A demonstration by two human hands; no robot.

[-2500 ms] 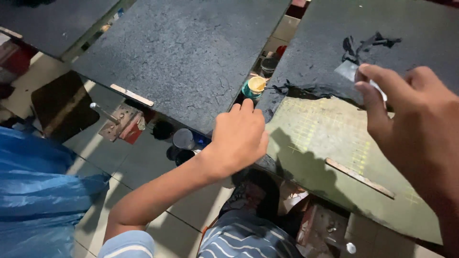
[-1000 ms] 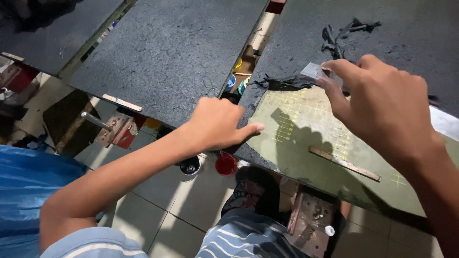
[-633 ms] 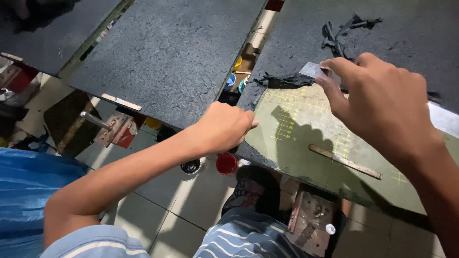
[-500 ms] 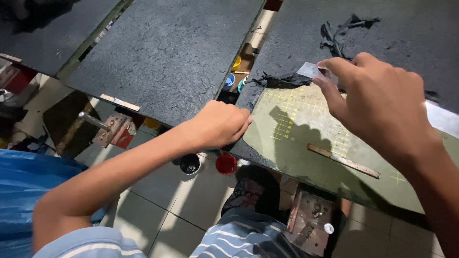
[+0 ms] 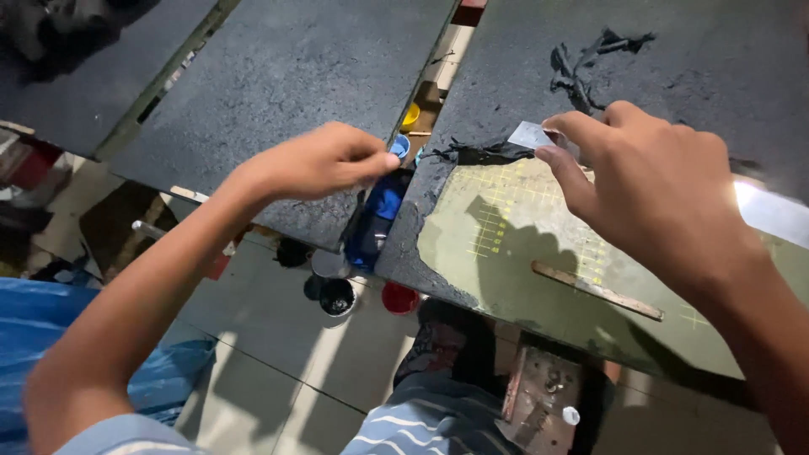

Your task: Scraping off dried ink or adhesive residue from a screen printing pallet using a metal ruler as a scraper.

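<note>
My right hand pinches a small flat metal scraper blade, its edge at the border of the black coating on the right board. Below the blade the board is scraped bare to an olive-green surface with a yellow grid. A strip of peeled black coating curls at the scraped edge, and another scrap lies farther up. My left hand hovers over the near corner of the middle black board, fingers drawn together by the gap between boards; I cannot see anything in it.
A thin wooden stick lies on the bare green area. In the gap and on the tiled floor below stand a blue container, a red cup, a dark cup and small tubs. A blue plastic sheet lies at lower left.
My left hand has moved up from the board's lower edge to the gap between boards. My right hand has stayed with the blade at the coating's edge. The view has shifted slightly.
</note>
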